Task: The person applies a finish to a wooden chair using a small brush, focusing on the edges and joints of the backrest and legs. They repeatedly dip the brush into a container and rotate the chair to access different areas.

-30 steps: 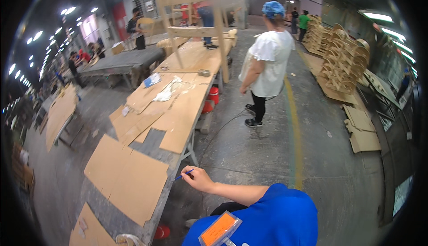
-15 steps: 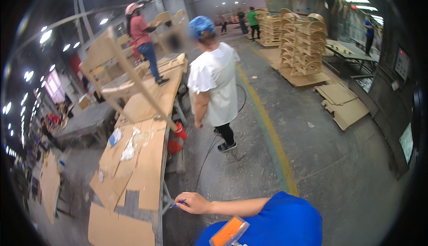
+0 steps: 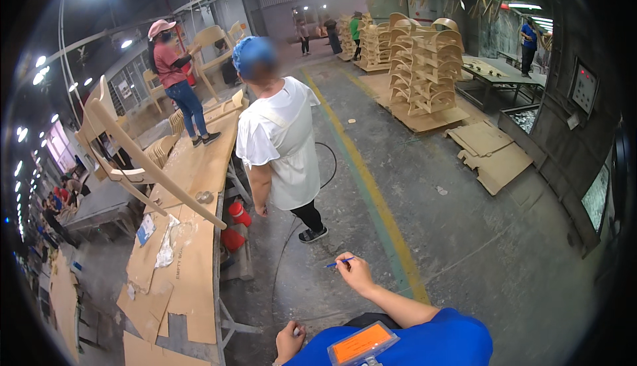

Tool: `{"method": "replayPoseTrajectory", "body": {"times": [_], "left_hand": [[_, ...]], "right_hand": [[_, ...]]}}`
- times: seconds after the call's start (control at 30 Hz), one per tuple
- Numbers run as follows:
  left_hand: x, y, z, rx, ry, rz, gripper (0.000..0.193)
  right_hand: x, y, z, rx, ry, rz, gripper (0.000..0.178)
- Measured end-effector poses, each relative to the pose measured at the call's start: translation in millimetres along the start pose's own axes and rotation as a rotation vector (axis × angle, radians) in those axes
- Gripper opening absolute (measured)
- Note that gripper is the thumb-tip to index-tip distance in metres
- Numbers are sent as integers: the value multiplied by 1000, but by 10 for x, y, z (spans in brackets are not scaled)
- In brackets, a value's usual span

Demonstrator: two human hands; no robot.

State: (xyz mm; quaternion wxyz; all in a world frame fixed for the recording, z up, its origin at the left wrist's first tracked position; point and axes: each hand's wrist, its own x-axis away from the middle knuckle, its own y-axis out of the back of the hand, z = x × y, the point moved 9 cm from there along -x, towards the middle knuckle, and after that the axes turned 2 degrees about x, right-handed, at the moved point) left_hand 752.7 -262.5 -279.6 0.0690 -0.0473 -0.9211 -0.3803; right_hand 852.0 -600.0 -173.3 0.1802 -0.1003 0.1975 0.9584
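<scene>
My right hand (image 3: 356, 274) is closed round a thin blue pen (image 3: 340, 262), held out over the grey floor with its tip pointing left. Lower down, my left hand (image 3: 288, 343) is curled near the lower edge of the picture. Something small and pale shows at its fingers, too little to name. To the left of my hands runs a long workbench covered with cardboard sheets (image 3: 199, 299). On it stands a bare wooden chair (image 3: 156, 173), tilted in this view, its legs toward me.
A person in a white apron and blue cap (image 3: 279, 147) stands beside the bench. Another person in a pink cap (image 3: 182, 87) stands farther along it. Red containers (image 3: 239, 213) sit by the bench. Stacked curved wooden parts (image 3: 424, 67) and flat cardboard (image 3: 491, 153) lie to the right.
My right hand with the pen has moved right, away from the bench edge. My left hand has come into view. The view has shifted, and the person in white appears farther left.
</scene>
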Motion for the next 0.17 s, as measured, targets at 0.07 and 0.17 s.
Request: {"method": "replayPoseTrajectory", "body": {"times": [0.07,0.17], "left_hand": [[21,-148,523,-50,208,159,58],[169,-254,1169,-154,227,57,20]], "right_hand": [[94,-45,-16,12,22,1,13],[158,-214,23,93,96,101,13]]}}
